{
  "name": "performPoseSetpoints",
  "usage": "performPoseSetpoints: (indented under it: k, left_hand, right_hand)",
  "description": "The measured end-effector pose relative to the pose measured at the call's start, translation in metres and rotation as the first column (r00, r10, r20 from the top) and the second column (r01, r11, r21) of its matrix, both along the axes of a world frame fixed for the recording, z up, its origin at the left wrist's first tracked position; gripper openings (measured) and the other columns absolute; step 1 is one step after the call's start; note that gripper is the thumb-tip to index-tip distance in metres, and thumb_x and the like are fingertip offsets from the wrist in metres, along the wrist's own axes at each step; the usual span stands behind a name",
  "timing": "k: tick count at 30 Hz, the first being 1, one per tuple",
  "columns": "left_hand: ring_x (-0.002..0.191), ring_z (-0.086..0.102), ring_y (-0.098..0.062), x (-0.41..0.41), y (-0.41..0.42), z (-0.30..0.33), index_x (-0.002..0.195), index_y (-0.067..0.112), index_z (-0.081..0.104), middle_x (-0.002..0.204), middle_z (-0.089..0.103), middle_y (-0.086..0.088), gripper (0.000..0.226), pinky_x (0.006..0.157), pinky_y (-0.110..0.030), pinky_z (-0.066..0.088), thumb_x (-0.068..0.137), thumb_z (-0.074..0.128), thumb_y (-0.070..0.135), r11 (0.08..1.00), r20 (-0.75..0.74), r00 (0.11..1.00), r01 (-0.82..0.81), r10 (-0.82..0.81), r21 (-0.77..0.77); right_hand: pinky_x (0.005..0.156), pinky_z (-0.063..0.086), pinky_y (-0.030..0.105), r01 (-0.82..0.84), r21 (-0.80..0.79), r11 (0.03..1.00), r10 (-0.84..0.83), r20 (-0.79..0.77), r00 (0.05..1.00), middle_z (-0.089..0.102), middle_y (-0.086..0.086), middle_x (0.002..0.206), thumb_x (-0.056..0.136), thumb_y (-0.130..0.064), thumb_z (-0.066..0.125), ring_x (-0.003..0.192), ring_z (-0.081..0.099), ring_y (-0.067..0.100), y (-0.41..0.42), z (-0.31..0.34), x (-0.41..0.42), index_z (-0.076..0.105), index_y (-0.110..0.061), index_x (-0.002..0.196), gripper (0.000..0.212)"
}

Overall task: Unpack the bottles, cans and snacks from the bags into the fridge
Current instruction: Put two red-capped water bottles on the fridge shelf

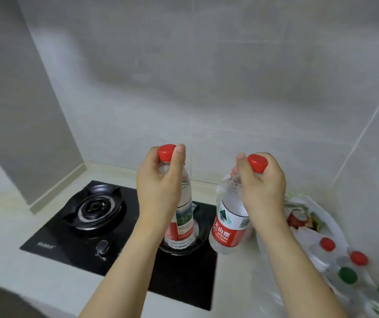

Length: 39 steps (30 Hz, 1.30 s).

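My left hand grips the neck of a clear water bottle with a red cap and a red label, held upright over the black hob. My right hand grips the neck of a second, matching water bottle, tilted a little, above the counter beside the hob. A white plastic bag lies open on the counter at the right. In it are several bottles with red caps and green caps, and snack packets further back. No fridge is in view.
A black glass gas hob with a burner and a knob is set into the pale counter. Grey tiled walls close the back and right. A grey boxed column stands at the left.
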State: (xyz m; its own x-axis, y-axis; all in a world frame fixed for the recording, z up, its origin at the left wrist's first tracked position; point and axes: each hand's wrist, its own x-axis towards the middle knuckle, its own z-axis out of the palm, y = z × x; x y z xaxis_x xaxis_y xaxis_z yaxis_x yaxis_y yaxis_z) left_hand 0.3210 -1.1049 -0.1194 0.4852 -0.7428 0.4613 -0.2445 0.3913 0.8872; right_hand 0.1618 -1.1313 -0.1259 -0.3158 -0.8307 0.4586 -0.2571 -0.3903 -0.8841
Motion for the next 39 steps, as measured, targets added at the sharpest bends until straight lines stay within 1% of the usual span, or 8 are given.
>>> performPoseSetpoints:
  k: [7, 10, 14, 18, 24, 28, 34, 39]
  left_hand:
    - [0.074, 0.065, -0.017, 0.057, 0.031, -0.009, 0.084, 0.029, 0.063, 0.077, 0.066, 0.003, 0.031, 0.070, -0.049, 0.058, 0.088, 0.059, 0.059, 0.979, -0.010, 0.980, -0.197, 0.198, 0.053]
    - [0.074, 0.063, -0.012, 0.071, 0.047, -0.008, 0.081, 0.027, 0.062, 0.077, 0.066, 0.004, 0.028, 0.071, -0.040, 0.055, 0.091, 0.058, 0.053, 0.941, 0.023, 0.942, -0.335, 0.334, 0.044]
    - [0.074, 0.063, -0.012, 0.089, 0.072, -0.007, 0.083, 0.025, 0.064, 0.075, 0.066, 0.007, 0.026, 0.070, -0.033, 0.054, 0.091, 0.059, 0.050, 0.888, 0.023, 0.889, -0.458, 0.457, 0.041]
    - [0.078, 0.063, -0.013, 0.108, 0.102, -0.010, 0.086, 0.022, 0.066, 0.077, 0.067, 0.006, 0.030, 0.072, -0.025, 0.048, 0.093, 0.057, 0.050, 0.816, 0.077, 0.815, -0.577, 0.574, 0.028]
    - [0.077, 0.062, -0.012, 0.134, 0.161, -0.013, 0.084, 0.022, 0.065, 0.078, 0.067, 0.003, 0.031, 0.073, -0.026, 0.050, 0.092, 0.057, 0.050, 0.698, 0.089, 0.697, -0.716, 0.712, 0.018]
    - [0.077, 0.062, -0.011, 0.150, 0.207, -0.011, 0.086, 0.020, 0.064, 0.079, 0.066, 0.003, 0.034, 0.070, -0.020, 0.049, 0.090, 0.054, 0.052, 0.614, 0.106, 0.612, -0.789, 0.784, 0.016]
    - [0.078, 0.063, -0.011, 0.174, 0.282, -0.013, 0.087, 0.027, 0.063, 0.077, 0.066, 0.007, 0.030, 0.073, -0.031, 0.054, 0.092, 0.054, 0.055, 0.469, 0.136, 0.466, -0.883, 0.874, 0.012]
    - [0.078, 0.063, -0.013, 0.183, 0.337, -0.013, 0.088, 0.023, 0.063, 0.077, 0.065, 0.004, 0.035, 0.072, -0.027, 0.052, 0.091, 0.054, 0.056, 0.371, 0.151, 0.367, -0.928, 0.918, -0.003]
  right_hand:
    - [0.064, 0.051, 0.030, -0.230, 0.005, 0.973, 0.230, 0.007, 0.973, 0.066, 0.005, 0.066, 0.091, -0.030, 0.063, 0.065, 0.065, 0.023, -0.003, 0.000, 0.071, 0.055, -0.014, 0.075, 0.024]
    - [0.066, 0.051, 0.033, -0.346, 0.004, 0.938, 0.345, -0.035, 0.938, 0.066, 0.007, 0.070, 0.090, -0.033, 0.062, 0.069, 0.064, 0.024, -0.004, 0.001, 0.096, 0.057, -0.011, 0.077, 0.026]
    - [0.060, 0.051, 0.023, -0.491, 0.001, 0.871, 0.490, -0.039, 0.871, 0.066, 0.007, 0.067, 0.091, -0.029, 0.062, 0.064, 0.065, 0.021, 0.003, 0.003, 0.127, 0.056, -0.010, 0.077, 0.024]
    - [0.067, 0.054, 0.035, -0.624, 0.023, 0.781, 0.624, -0.064, 0.779, 0.067, 0.004, 0.069, 0.090, -0.035, 0.061, 0.068, 0.065, 0.022, 0.016, 0.002, 0.159, 0.056, -0.014, 0.077, 0.025]
    - [0.059, 0.048, 0.015, -0.778, 0.020, 0.627, 0.777, -0.083, 0.624, 0.067, 0.002, 0.070, 0.091, -0.036, 0.061, 0.064, 0.064, 0.011, 0.058, 0.002, 0.205, 0.056, -0.019, 0.075, 0.024]
    - [0.065, 0.052, 0.028, -0.847, 0.034, 0.531, 0.845, -0.094, 0.526, 0.067, 0.001, 0.072, 0.090, -0.038, 0.062, 0.069, 0.065, 0.017, 0.094, 0.005, 0.240, 0.057, -0.018, 0.077, 0.024]
    - [0.066, 0.054, 0.032, -0.925, 0.045, 0.376, 0.925, -0.069, 0.373, 0.067, 0.001, 0.071, 0.091, -0.039, 0.062, 0.068, 0.065, 0.017, 0.162, 0.006, 0.283, 0.056, -0.022, 0.075, 0.024]
    - [0.068, 0.052, 0.030, -0.968, 0.056, 0.243, 0.969, -0.049, 0.241, 0.067, -0.001, 0.073, 0.091, -0.040, 0.061, 0.071, 0.065, 0.016, 0.213, 0.008, 0.306, 0.057, -0.024, 0.075, 0.022]
